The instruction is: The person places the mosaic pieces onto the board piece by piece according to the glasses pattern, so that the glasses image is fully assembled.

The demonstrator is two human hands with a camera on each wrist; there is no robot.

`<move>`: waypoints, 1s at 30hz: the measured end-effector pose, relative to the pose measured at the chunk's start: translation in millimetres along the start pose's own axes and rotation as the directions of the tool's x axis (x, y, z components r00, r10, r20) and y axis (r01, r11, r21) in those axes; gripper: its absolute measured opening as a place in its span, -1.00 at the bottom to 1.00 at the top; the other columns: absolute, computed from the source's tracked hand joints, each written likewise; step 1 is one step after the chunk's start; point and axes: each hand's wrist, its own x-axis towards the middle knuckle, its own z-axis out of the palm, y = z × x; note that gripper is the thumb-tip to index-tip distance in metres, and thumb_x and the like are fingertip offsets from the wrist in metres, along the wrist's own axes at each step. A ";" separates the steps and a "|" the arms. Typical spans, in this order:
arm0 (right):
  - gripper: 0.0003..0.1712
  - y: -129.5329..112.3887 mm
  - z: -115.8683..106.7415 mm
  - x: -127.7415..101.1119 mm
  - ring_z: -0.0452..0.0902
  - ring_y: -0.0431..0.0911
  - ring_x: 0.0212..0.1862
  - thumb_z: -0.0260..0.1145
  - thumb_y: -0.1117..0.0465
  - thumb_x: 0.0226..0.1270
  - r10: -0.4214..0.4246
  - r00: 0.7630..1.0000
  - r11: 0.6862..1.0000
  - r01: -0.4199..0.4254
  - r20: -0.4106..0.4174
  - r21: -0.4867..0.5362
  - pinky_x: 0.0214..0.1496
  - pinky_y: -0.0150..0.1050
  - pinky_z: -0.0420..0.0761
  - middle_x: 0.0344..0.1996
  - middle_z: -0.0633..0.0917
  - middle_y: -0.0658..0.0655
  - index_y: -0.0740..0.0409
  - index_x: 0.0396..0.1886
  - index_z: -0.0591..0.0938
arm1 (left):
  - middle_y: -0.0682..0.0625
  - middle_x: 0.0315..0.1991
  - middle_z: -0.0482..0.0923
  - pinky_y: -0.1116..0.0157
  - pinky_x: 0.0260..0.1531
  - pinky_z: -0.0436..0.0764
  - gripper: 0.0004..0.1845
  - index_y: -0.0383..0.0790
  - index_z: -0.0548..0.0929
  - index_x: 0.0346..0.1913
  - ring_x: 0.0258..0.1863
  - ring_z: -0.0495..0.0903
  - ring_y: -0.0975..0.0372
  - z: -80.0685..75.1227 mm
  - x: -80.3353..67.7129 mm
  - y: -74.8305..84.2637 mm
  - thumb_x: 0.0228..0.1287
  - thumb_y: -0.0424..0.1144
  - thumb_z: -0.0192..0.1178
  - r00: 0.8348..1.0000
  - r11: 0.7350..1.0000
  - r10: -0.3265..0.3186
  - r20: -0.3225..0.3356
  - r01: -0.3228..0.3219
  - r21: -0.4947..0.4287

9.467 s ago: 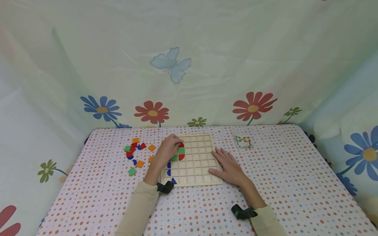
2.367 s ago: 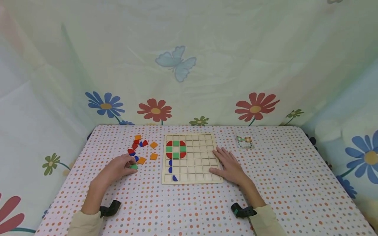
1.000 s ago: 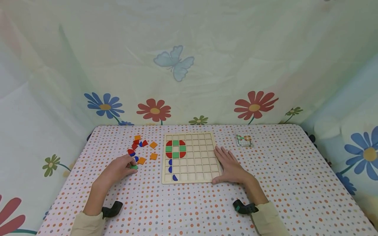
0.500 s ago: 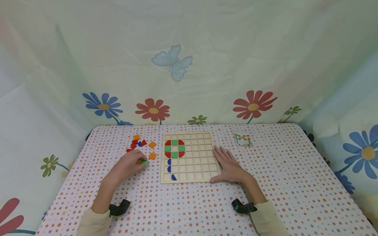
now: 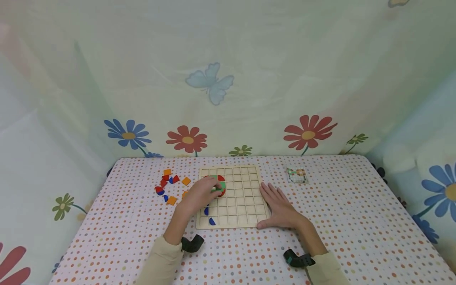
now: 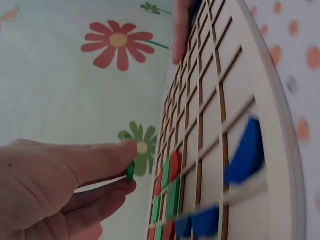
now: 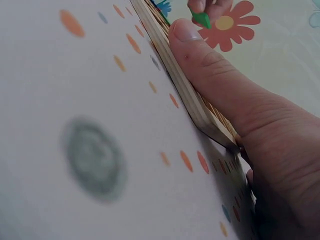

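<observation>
My left hand (image 5: 200,194) is over the left part of the wooden grid board (image 5: 246,198). Between thumb and fingers it pinches a green tile (image 6: 131,171), held just above the board. Beneath it, partly hidden in the head view, lies a ring of red and green tiles (image 5: 221,179). Blue tiles (image 6: 248,152) sit in cells along the board's left side and near edge. My right hand (image 5: 280,208) rests along the board's right edge, fingers extended, thumb (image 7: 215,70) at the near corner.
Left of the board lie loose orange squares (image 5: 186,181), red pieces (image 5: 163,183) and blue pieces (image 5: 165,198) on the dotted cloth (image 5: 228,261). A small pattern card (image 5: 297,175) lies beyond the right hand. A flowered curtain (image 5: 263,99) hangs behind the table.
The ring gained tiles since the oldest frame. My left hand took the green tile from the loose pieces and carried it right, over the board. My right thumb moved down to the near corner.
</observation>
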 end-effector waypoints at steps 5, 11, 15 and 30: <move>0.53 -1.5 2.1 -0.8 -0.22 0.26 0.56 0.48 -0.43 -0.26 -0.003 1.000 1.000 0.003 0.001 -0.004 0.50 0.25 -0.15 0.56 -0.04 0.28 0.28 0.54 -0.04 | 0.04 -0.17 0.62 0.33 -0.16 0.61 -0.90 -0.17 0.68 -0.18 -0.22 0.56 0.26 16.8 16.5 8.4 0.26 -0.29 0.29 1.000 1.000 -0.010 -0.014 0.010 -0.001; 0.54 -1.0 1.9 -0.5 -0.22 0.25 0.56 0.47 -0.46 -0.27 0.023 1.000 1.000 -0.023 0.005 -0.005 0.51 0.24 -0.14 0.56 -0.04 0.27 0.28 0.54 -0.04 | 0.03 -0.16 0.63 0.33 -0.14 0.61 -0.89 -0.16 0.70 -0.17 -0.19 0.57 0.23 30.0 27.4 10.4 0.26 -0.30 0.29 0.999 0.998 -0.020 -0.026 0.021 0.056; 0.55 0.4 0.8 0.6 -0.22 0.26 0.56 0.46 -0.47 -0.27 0.010 1.000 1.000 -0.009 0.008 -0.014 0.51 0.24 -0.15 0.56 -0.04 0.28 0.29 0.54 -0.04 | 0.07 -0.21 0.66 0.34 -0.18 0.58 -0.96 -0.11 0.72 -0.26 -0.20 0.56 0.22 33.9 32.3 8.6 0.25 -0.26 0.31 0.998 0.990 -0.013 -0.064 0.022 0.139; 0.53 2.0 -0.7 1.4 -0.22 0.24 0.57 0.46 -0.47 -0.26 0.005 1.000 1.000 -0.005 0.006 -0.012 0.52 0.21 -0.16 0.56 -0.05 0.26 0.27 0.54 -0.05 | 0.11 -0.32 0.73 0.26 -0.13 0.57 -0.96 -0.06 0.77 -0.40 -0.22 0.58 0.20 41.8 40.8 3.4 0.15 -0.20 0.39 0.992 0.971 0.049 -0.119 -0.019 0.239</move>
